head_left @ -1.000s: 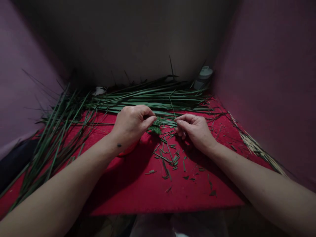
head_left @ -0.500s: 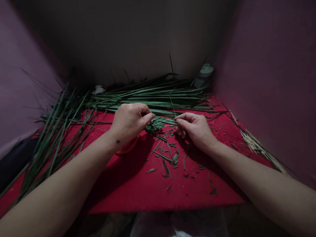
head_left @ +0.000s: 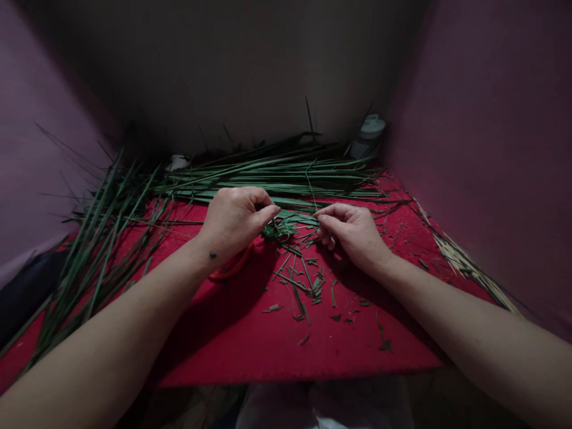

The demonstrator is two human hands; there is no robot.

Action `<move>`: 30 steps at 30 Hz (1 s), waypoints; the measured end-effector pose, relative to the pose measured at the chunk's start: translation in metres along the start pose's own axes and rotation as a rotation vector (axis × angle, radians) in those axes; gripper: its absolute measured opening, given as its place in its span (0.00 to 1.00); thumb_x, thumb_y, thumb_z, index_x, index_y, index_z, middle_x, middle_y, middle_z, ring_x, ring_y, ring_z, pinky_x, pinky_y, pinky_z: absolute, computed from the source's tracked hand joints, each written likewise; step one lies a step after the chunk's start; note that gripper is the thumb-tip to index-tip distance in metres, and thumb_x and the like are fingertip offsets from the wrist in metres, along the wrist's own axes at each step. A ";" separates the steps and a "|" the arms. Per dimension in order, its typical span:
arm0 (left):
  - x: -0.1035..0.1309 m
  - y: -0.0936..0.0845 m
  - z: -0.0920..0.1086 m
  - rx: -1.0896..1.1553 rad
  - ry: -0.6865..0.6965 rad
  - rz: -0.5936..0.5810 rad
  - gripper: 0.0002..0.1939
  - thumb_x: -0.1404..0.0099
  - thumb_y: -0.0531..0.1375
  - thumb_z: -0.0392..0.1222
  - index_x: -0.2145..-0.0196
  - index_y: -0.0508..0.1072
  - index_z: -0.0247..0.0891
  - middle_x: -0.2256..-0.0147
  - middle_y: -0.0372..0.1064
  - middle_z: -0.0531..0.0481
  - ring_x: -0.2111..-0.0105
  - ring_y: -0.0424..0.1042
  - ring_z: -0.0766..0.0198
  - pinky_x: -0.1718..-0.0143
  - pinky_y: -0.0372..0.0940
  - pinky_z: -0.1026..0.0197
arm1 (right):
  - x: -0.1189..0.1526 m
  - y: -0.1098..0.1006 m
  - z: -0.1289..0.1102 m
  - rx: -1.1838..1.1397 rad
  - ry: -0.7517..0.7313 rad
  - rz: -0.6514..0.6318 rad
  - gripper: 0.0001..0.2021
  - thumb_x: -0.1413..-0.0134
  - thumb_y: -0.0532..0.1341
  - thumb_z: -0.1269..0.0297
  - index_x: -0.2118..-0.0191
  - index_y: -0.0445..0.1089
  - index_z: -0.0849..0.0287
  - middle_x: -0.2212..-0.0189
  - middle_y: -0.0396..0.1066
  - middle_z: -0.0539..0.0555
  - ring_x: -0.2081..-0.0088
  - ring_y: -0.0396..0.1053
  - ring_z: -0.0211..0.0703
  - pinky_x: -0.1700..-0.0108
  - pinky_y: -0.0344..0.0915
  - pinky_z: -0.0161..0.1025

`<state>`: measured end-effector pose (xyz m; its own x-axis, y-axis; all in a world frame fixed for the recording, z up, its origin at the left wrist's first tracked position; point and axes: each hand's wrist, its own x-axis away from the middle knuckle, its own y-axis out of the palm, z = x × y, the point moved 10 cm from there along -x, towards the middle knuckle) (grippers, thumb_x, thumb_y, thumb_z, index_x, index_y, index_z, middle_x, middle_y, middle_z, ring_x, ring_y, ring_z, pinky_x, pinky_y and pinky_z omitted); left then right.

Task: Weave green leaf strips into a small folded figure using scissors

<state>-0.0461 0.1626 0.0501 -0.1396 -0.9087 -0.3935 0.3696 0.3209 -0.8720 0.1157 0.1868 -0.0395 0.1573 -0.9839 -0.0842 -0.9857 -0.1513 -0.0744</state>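
Observation:
My left hand (head_left: pixel 241 211) is closed in a pinch above the red cloth, thumb against the fingers. Whatever sits between those fingertips is too small to make out. Just below them lies a dark green leafy bundle (head_left: pixel 270 232). Under my left wrist a red curved loop (head_left: pixel 232 266) shows, partly covered. My right hand (head_left: pixel 351 232) pinches a thin green leaf strip (head_left: pixel 311 186) between thumb and forefinger; the strip rises thinly from the fingertips. Cut leaf pieces (head_left: pixel 308 280) are scattered between and in front of both hands.
Long green leaves (head_left: pixel 268 179) lie across the back of the red cloth (head_left: pixel 268 351), and more long leaves (head_left: pixel 98 256) spread along the left. A lidded bottle (head_left: pixel 369 137) stands at the back right. Pale thin sticks (head_left: pixel 469 268) line the right edge, beside the purple wall.
Almost nothing differs. Both hands keep their pinches, and the right fingertips and the thin strip have shifted very slightly left.

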 end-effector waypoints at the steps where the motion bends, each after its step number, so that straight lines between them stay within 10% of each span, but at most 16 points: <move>1: 0.000 0.000 0.000 0.004 0.004 0.002 0.10 0.44 0.57 0.43 0.76 0.76 0.40 0.79 0.71 0.53 0.77 0.66 0.66 0.74 0.55 0.64 | 0.000 0.000 0.000 -0.001 0.001 0.000 0.06 0.53 0.59 0.64 0.70 0.69 0.62 0.83 0.66 0.47 0.85 0.61 0.30 0.85 0.57 0.29; 30: -0.002 0.006 -0.006 0.314 -0.053 -0.115 0.08 0.46 0.58 0.43 0.75 0.77 0.40 0.77 0.73 0.53 0.74 0.70 0.65 0.73 0.60 0.65 | 0.000 0.003 0.000 -0.012 -0.010 -0.038 0.06 0.53 0.59 0.65 0.69 0.68 0.62 0.82 0.65 0.47 0.85 0.60 0.30 0.85 0.58 0.30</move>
<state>-0.0495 0.1677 0.0433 -0.1520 -0.9493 -0.2751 0.6205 0.1250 -0.7742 0.1125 0.1865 -0.0397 0.1956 -0.9764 -0.0915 -0.9796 -0.1900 -0.0657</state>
